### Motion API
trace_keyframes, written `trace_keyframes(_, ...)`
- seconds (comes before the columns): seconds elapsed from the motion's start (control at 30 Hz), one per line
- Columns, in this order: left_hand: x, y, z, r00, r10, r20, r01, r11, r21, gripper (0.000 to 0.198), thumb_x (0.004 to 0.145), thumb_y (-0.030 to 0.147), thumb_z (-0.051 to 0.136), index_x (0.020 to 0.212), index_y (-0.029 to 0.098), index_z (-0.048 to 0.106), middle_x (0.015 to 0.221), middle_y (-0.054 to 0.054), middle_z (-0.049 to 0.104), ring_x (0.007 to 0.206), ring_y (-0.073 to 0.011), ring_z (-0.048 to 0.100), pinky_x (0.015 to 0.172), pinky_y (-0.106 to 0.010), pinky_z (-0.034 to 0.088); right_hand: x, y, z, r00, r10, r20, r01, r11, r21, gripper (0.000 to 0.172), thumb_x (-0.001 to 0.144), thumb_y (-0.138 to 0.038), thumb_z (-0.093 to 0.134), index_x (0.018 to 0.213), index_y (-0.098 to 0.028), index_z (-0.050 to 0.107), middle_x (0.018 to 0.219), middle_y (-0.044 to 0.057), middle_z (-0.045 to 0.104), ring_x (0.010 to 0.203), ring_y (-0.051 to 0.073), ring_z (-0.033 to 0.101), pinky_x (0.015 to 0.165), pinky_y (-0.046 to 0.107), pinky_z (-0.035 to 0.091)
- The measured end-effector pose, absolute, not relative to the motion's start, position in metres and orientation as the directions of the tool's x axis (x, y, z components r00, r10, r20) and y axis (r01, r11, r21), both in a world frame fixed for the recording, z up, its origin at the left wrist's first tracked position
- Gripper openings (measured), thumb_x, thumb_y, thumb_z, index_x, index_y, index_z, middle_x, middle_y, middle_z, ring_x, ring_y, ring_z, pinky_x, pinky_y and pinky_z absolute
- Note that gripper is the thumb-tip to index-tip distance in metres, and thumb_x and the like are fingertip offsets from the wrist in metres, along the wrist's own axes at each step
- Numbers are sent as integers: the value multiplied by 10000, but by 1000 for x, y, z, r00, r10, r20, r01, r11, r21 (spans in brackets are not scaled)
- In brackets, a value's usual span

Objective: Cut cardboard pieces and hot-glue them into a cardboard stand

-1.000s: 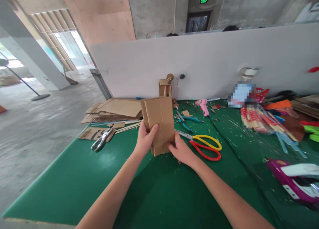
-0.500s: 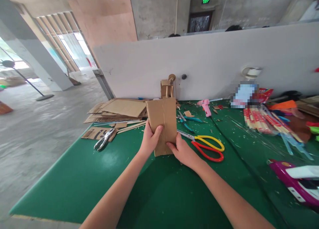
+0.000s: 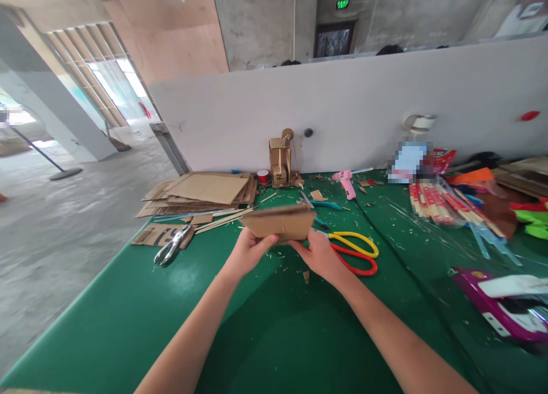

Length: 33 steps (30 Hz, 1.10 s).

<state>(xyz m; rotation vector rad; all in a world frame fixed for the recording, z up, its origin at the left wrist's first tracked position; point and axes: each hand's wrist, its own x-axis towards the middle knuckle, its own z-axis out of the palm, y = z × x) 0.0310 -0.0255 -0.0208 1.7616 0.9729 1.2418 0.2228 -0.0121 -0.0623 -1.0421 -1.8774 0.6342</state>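
A brown cardboard piece [image 3: 280,222] is held nearly flat above the green table [image 3: 128,308], tilted away from me. My left hand [image 3: 248,251] grips its near left edge, thumb on top. My right hand [image 3: 319,254] grips its near right edge. Yellow and red scissors [image 3: 353,251] lie just right of my right hand. A small cardboard scrap [image 3: 306,276] lies on the table below my hands.
A stack of cardboard sheets [image 3: 201,189] lies at the back left, a metal hole punch [image 3: 171,246] in front of it. A small cardboard model [image 3: 280,161], a pink glue gun [image 3: 346,183], teal pliers [image 3: 325,204], bundled sticks [image 3: 432,202] and a purple object [image 3: 492,305] are around. A white partition [image 3: 363,103] backs the table.
The cardboard piece stood upright facing me; both hands have tipped it away until it lies nearly flat. The cardboard model behind it now shows.
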Motion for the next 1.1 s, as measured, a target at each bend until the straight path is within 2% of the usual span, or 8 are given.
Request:
trace_keyframes(0.23,16,-39,-18,528,670,523,214,-700,681,210,919,332,468,1035,231,611,1206,-93,642,1231,-243,508,1032,-449,392,233,-2,-59,-49,781,623,346,599,-723,163,705,-153,561,832,-248,598,1113,72,629,1124,250,533,986,455,400)
trace_keyframes(0.37,13,-43,-30,496,584,643,344,-812,472,268,948,218,416,1174,242,558,1269,-80,606,1280,-208,462,1038,-444,423,223,-8,-50,121,976,182,-143,198,-970,349,738,-377,621,1053,-252,540,1233,90,543,1097,243,550,847,394,498)
trace_keyframes(0.43,12,-42,-34,523,479,705,361,-874,326,310,931,144,443,1217,235,522,1284,-88,593,1307,-206,427,1043,-448,428,221,-14,-44,-184,980,-71,-398,-141,-907,387,801,-500,532,1086,-238,536,1085,83,618,896,216,625,688,342,522)
trace_keyframes(0.5,11,-39,-37,566,391,726,367,-908,204,350,906,84,473,1230,214,500,1284,-105,589,1324,-210,399,1054,-457,420,221,-20,-40,-393,911,-122,-444,-304,-843,387,810,-510,550,1079,-232,562,953,58,656,757,187,631,595,296,498)
trace_keyframes(0.73,4,-28,-46,666,468,580,530,-845,74,346,900,82,461,1200,231,546,1366,-68,523,1409,-235,231,1135,-537,267,217,-19,-51,-238,971,11,-386,-84,-919,332,764,-345,677,1065,-248,575,882,19,693,797,211,659,651,320,511)
trace_keyframes(0.83,0,-27,-47,488,628,606,618,-739,267,413,891,74,431,1225,278,563,1468,-47,393,1425,-276,167,1140,-570,197,217,-15,-54,-132,987,93,-356,41,-934,310,793,-340,638,1078,-251,557,933,30,694,852,221,661,739,362,522)
trace_keyframes(0.97,13,-29,-46,131,916,380,225,-401,888,518,942,280,392,1441,326,261,1533,-89,247,1298,-266,431,993,-451,450,212,-18,-52,-113,979,168,-265,133,-955,323,820,-352,599,1114,-249,518,933,43,690,859,228,661,775,391,523)
trace_keyframes(1.1,35,-30,-43,93,981,169,20,-172,985,574,878,368,542,1393,234,327,1408,-105,456,1264,-243,461,1014,-380,428,204,-26,-49,-168,970,175,-164,147,-975,361,817,-352,592,1148,-237,503,875,41,686,829,234,660,770,401,530)
